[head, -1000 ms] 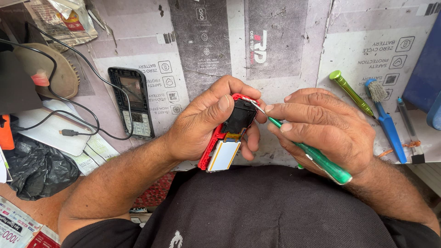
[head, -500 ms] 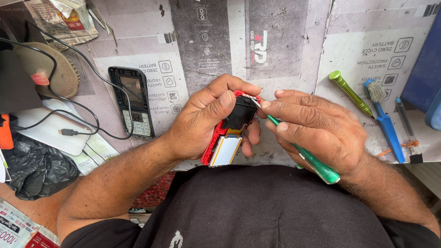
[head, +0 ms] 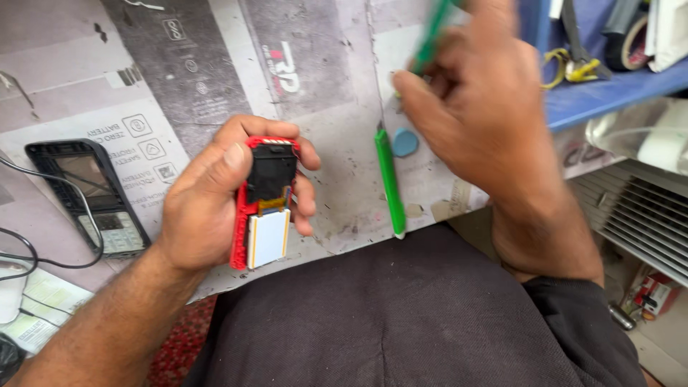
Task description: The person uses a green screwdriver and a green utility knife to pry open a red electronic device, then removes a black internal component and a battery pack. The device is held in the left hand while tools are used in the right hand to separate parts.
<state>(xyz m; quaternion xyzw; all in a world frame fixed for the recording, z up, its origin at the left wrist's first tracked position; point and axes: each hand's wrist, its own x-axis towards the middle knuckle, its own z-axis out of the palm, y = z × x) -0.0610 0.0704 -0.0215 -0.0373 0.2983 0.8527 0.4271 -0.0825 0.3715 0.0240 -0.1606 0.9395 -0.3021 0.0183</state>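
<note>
Head view, only one. Left hand (head: 204,208), centre-left of frame, clenched around a small red phone (head: 264,204) held face-down over the worktop (head: 337,172) edge; back cover off, black inner frame exposed, white-and-orange battery (head: 269,238) showing at the lower end. Right hand (head: 480,122), upper right, blurred, lifted above the worktop, fingers pinched on a green tool (head: 432,36) near the top edge. A second green screwdriver (head: 389,183) lies loose on the worktop, just right of the phone, beside a small blue disc (head: 405,142). Another black phone (head: 93,197) lies flat at the left edge, cable across it. Judged progress: phone is opened, insides bared; reassembly not yet begun, cover not in sight.
</note>
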